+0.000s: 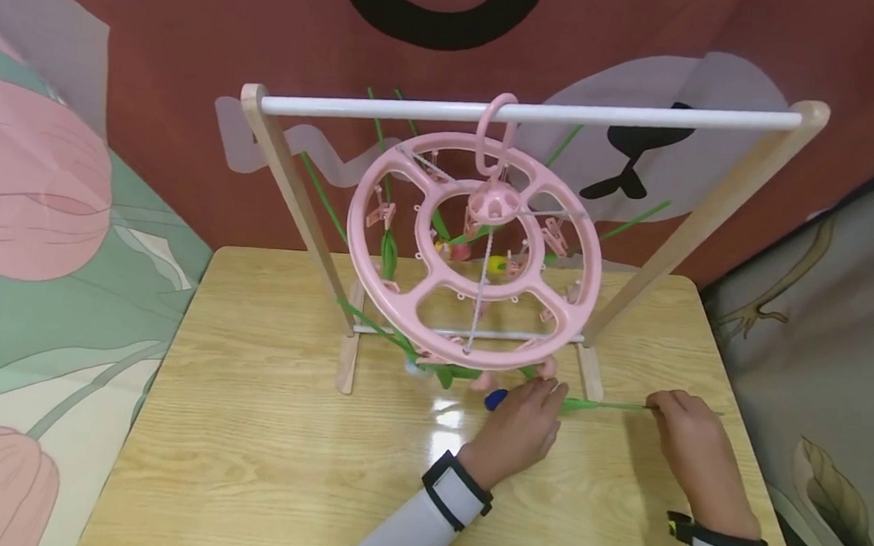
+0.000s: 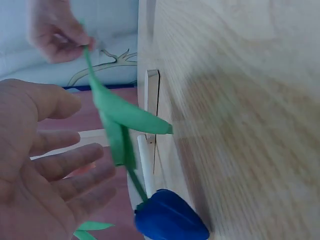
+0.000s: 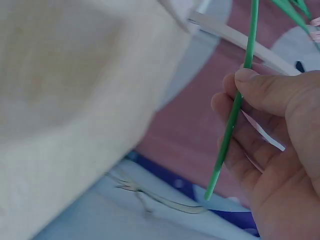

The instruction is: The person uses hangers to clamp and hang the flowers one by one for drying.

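A blue artificial tulip with green leaves extends sideways over the table's right half. My right hand pinches its thin green stem between thumb and fingers, the cut end sticking out past the fingers. Beside the leaves is my left hand, its fingers loosely extended and nothing gripped in them. Seen from the head, that hand covers part of the flower between bloom and leaves. Just beyond it hangs a pink round clip hanger, with several other tulips held in its clips.
The hanger's hook goes over the white bar of a wooden-legged stand. One stand foot lies close behind the tulip's leaves. Green stems stick out around the ring. A patterned cloth rises behind the wooden table.
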`<state>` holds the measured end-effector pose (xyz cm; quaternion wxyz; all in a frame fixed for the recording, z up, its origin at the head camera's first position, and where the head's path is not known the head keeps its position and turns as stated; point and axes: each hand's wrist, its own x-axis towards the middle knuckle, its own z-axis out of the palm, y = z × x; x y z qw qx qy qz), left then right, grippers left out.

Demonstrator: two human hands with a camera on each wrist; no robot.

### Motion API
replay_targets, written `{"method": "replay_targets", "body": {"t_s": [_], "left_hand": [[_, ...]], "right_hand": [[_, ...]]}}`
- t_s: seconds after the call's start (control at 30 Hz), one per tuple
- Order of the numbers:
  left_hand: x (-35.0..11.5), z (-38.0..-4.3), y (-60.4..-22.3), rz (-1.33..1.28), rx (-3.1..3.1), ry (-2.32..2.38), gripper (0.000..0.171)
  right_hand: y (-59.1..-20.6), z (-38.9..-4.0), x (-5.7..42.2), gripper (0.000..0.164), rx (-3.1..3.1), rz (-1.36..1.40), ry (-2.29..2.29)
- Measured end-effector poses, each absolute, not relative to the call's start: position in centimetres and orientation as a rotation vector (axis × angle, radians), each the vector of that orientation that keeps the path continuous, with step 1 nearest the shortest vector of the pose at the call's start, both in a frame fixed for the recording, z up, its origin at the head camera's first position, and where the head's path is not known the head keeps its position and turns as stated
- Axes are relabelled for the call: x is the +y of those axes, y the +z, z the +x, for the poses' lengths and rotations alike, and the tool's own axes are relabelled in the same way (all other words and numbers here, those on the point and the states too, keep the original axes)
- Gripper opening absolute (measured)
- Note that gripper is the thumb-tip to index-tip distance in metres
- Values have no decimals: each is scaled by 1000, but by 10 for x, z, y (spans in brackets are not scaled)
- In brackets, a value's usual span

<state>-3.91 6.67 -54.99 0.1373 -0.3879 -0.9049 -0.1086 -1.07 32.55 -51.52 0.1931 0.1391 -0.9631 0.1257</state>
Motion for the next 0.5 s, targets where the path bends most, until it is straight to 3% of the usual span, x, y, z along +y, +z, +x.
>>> {"method": "replay_targets", "body": {"t_s": [0.5], "left_hand": [[73, -53, -541, -1079, -2789, -644, 19]], "right_hand": [[-453, -25, 305, 26, -2577, 557, 178]]}}
